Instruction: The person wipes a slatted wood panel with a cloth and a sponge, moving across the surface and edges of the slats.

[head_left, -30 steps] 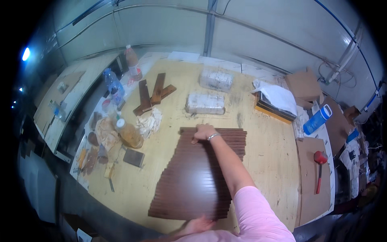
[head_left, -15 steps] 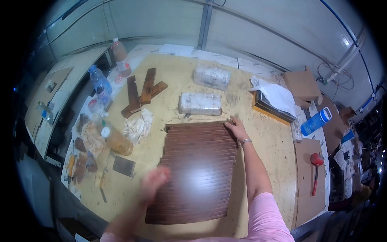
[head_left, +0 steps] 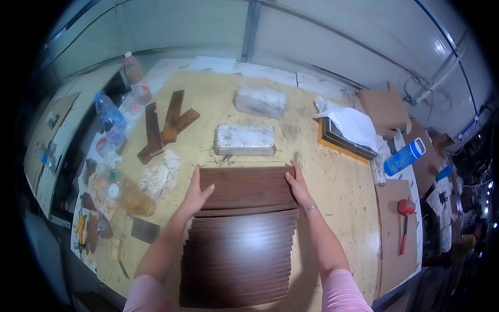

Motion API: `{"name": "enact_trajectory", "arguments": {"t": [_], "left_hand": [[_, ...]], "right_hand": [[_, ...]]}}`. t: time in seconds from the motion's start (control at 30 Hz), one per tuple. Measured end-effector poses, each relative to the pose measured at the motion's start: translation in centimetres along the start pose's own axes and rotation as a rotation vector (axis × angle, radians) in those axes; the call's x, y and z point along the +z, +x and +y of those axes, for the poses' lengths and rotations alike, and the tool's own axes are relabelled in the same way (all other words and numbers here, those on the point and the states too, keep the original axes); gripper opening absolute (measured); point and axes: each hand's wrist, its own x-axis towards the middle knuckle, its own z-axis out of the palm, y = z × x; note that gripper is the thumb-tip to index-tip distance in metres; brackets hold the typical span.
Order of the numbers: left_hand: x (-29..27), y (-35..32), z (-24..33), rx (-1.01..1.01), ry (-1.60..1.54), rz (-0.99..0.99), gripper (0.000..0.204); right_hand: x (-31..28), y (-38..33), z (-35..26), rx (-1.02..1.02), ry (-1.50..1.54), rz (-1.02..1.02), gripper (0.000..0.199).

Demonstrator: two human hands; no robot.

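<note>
Since half a second back: left hand (head_left: pixel 197 195) now planted on left edge of top board (head_left: pixel 248 188), no longer blurred mid-air over lower stack; right hand (head_left: pixel 299 186) moved from far-right corner to right edge of same board. Both hands flat and open-fingered, pressing inward on board ends, squeezing it between palms rather than wrapped round it. Top board at far end of fanned stack of dark boards (head_left: pixel 238 255), mid-desk toward near edge. Progress, judged: stack mostly fanned and aligned, far board looks a bit skewed, probably still being squared; lower rows seem done. Nearby: two wrapped white blocks (head_left: pixel 244 139) just beyond stack, loose dark wood strips (head_left: pixel 165 124) toward far-left, crumpled rag (head_left: pixel 160 174) left, blue bottle (head_left: pixel 404 157) and red-headed mallet (head_left: pixel 405 214) along right edge of desk (head_left: pixel 338 182).
</note>
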Motion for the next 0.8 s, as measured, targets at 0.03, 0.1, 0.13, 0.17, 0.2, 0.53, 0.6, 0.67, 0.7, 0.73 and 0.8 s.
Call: {"name": "enact_trajectory", "arguments": {"t": [0.03, 0.1, 0.13, 0.17, 0.2, 0.53, 0.6, 0.67, 0.7, 0.73, 0.8], "left_hand": [[-0.1, 1.3, 0.1, -0.020, -0.093, 0.010, 0.094], [-0.3, 3.5, -0.1, -0.058, -0.315, 0.002, 0.092], [-0.2, 4.5, 0.1, -0.067, -0.448, -0.021, 0.091], [0.1, 5.1, 0.3, -0.076, -0.440, 0.026, 0.089], [0.3, 5.2, 0.3, -0.093, -0.426, 0.081, 0.087], [-0.1, 6.4, -0.2, -0.006, -0.357, 0.072, 0.068], [-0.3, 6.2, 0.0, -0.025, -0.267, 0.094, 0.070], [-0.7, 5.8, -0.9, -0.048, -0.102, 0.176, 0.072], [-1.0, 5.0, -1.2, -0.069, -0.254, 0.161, 0.073], [-1.6, 3.4, -1.3, -0.092, -0.405, 0.151, 0.075], [-2.6, -0.6, -0.2, -0.144, -0.596, 0.073, 0.075]], "right_hand": [[0.0, 0.9, 0.0, -0.006, -0.029, -0.007, 0.066], [0.4, 2.5, 0.1, 0.015, -0.022, 0.009, 0.065], [0.3, 3.3, 0.3, 0.018, -0.021, 0.023, 0.065], [0.2, 4.3, 1.0, -0.029, -0.122, 0.049, 0.068], [0.5, 4.7, 0.7, -0.022, -0.140, 0.040, 0.068], [0.9, 6.4, 1.2, -0.014, -0.198, 0.035, 0.072], [0.9, 6.1, 0.1, 0.008, -0.175, 0.040, 0.076], [0.7, 5.3, -0.4, 0.084, -0.048, 0.033, 0.082], [0.5, 4.2, -0.6, 0.092, 0.077, 0.037, 0.083], [0.3, 2.4, -1.1, 0.101, 0.201, 0.037, 0.084], [-0.7, -2.0, -1.9, 0.105, 0.273, 0.007, 0.084]]}}
